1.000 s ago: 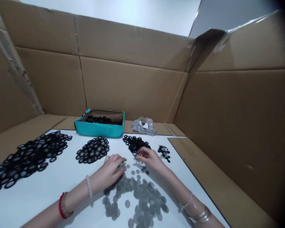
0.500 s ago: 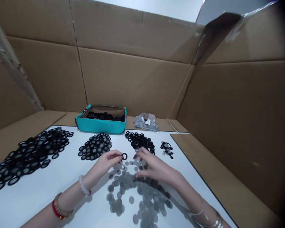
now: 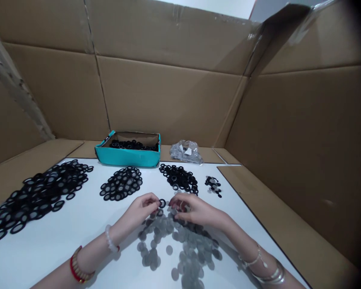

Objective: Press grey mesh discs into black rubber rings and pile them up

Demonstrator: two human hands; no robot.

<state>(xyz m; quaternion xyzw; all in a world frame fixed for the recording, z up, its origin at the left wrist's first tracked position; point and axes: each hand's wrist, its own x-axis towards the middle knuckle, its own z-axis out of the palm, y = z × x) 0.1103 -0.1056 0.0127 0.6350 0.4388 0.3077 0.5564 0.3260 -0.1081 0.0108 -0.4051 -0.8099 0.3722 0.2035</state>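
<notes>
Fingers (image 3: 155, 202) of left hand (image 3: 141, 207) pinching black ring (image 3: 162, 203) above grey mesh discs (image 3: 168, 249); right hand (image 3: 197, 210) curled among discs, grip unclear; thin ring could slip if pinch loosens, scattering discs toward black ring pile (image 3: 179, 178)

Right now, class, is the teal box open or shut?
Open: the teal box shows black rings lying inside it.
</notes>
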